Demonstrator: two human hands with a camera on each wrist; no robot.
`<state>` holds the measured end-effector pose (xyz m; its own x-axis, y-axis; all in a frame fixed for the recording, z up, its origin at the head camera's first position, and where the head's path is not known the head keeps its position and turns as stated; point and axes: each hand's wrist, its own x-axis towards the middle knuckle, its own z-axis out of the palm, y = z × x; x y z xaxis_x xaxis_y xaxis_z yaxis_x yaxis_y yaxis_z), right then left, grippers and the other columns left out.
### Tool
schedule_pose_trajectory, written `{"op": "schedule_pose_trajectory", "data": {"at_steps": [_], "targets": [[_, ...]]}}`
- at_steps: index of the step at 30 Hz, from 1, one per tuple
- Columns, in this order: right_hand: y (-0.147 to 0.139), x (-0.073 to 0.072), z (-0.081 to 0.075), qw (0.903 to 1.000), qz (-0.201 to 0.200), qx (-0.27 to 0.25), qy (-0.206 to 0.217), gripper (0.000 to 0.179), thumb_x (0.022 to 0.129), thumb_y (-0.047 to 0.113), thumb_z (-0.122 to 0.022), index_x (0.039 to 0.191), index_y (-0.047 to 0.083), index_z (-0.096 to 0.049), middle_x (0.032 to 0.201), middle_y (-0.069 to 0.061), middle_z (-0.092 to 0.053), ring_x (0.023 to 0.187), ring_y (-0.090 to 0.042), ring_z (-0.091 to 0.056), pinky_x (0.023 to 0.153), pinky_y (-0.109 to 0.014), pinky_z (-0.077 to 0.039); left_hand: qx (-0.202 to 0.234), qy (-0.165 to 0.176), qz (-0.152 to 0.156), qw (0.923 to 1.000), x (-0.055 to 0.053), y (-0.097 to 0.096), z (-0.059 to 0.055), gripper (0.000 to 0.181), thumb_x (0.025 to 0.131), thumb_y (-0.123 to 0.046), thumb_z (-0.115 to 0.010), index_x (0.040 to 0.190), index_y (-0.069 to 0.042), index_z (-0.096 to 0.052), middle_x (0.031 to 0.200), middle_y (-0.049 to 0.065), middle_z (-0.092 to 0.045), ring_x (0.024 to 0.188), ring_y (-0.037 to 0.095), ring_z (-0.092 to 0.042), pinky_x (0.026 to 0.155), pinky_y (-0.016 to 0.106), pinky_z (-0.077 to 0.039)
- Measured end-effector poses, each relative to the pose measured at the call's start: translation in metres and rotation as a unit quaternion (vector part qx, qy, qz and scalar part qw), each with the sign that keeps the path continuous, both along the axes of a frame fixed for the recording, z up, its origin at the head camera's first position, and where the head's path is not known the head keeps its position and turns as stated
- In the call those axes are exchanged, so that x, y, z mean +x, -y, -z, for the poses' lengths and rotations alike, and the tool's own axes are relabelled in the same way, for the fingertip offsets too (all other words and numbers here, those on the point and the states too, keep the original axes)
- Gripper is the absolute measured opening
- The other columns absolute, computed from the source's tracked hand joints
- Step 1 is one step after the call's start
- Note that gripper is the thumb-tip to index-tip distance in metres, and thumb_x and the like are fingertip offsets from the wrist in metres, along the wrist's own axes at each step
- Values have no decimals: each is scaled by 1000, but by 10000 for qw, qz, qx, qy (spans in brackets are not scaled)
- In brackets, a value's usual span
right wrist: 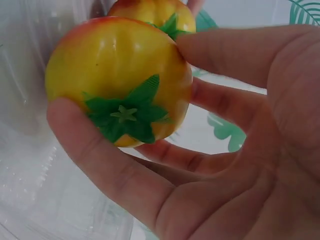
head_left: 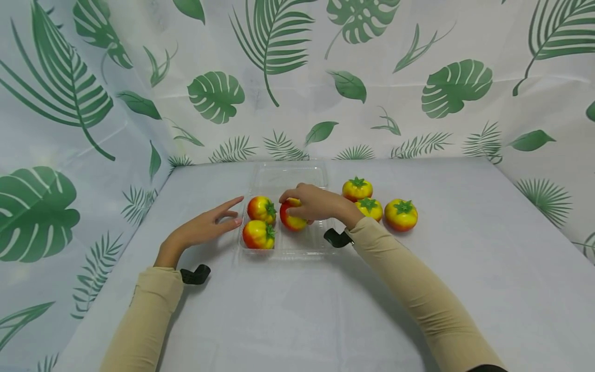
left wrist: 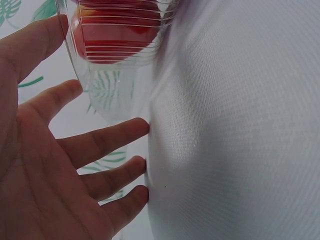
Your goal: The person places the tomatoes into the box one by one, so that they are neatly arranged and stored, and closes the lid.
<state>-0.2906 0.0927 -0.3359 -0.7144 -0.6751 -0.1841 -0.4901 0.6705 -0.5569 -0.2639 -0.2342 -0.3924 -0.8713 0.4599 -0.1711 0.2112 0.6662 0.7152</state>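
My right hand [head_left: 318,201] holds a red-and-yellow tomato [right wrist: 120,70] with a green star-shaped calyx, thumb and fingers curled around it. This tomato is over the middle of a clear plastic box [head_left: 307,245]. Two more tomatoes, an upper one [head_left: 261,209] and a lower one [head_left: 258,235], lie along the left side of the box, calyxes turned right. My left hand [head_left: 200,227] is beside the box's left wall with fingers spread. In the left wrist view its thumb and index fingertips [left wrist: 70,89] are right at the box's edge, and the other fingertips reach the white cloth.
Three tomatoes sit right of the box: a back one [head_left: 357,189], one partly behind the right wrist [head_left: 369,208], and one farther right [head_left: 401,215]. The clear lid [head_left: 290,175] lies folded back behind the box. A leaf-print curtain [head_left: 288,119] stands behind the white-covered table [head_left: 279,310].
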Motion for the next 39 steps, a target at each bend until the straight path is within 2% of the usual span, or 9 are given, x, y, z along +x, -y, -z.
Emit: {"op": "schedule_pose_trajectory", "data": {"at_steps": [3, 10, 16, 24, 39], "targets": [[0, 2, -2, 9999, 103, 75, 50, 46, 104, 16, -67, 149, 10, -61, 132, -19, -55, 89, -28, -68, 78, -32, -61, 12, -4, 12, 10000, 0, 0, 0, 76, 111, -48, -56, 173, -24, -21, 162, 27, -45, 152, 53, -33, 119, 76, -23], [2, 1, -2, 9990, 74, 438, 9, 50, 97, 6, -72, 143, 14, -55, 133, -15, -54, 115, -29, -58, 92, -37, -57, -11, 1, 22, 10000, -1, 1, 1, 77, 110, -50, -56, 173, -24, -21, 162, 27, -45, 152, 53, -33, 119, 76, -23], [5, -1, -6, 9973, -41, 722, -122, 49, 97, 9, -77, 139, 15, -52, 129, -13, -54, 115, -29, -58, 92, -37, -57, -26, 25, -15, 10000, 0, 1, 0, 78, 110, -52, -56, 173, -25, -21, 162, 26, -45, 152, 53, -33, 118, 76, -24], [11, -7, -14, 9970, -129, 662, -385, 49, 97, 11, -79, 140, 11, -53, 128, -14, -57, 117, -30, -57, 97, -39, -56, -40, 18, -36, 10000, 1, 2, 0, 78, 109, -53, -56, 174, -25, -20, 162, 27, -44, 151, 54, -33, 117, 77, -25], [20, -12, -2, 9973, -69, 572, -449, 56, 95, 11, -80, 144, 11, -53, 130, -12, -52, 116, -27, -59, 98, -36, -57, -60, 7, -56, 10000, 1, -2, -1, 77, 110, -51, -56, 173, -25, -22, 162, 26, -46, 152, 53, -33, 118, 77, -25]]}}
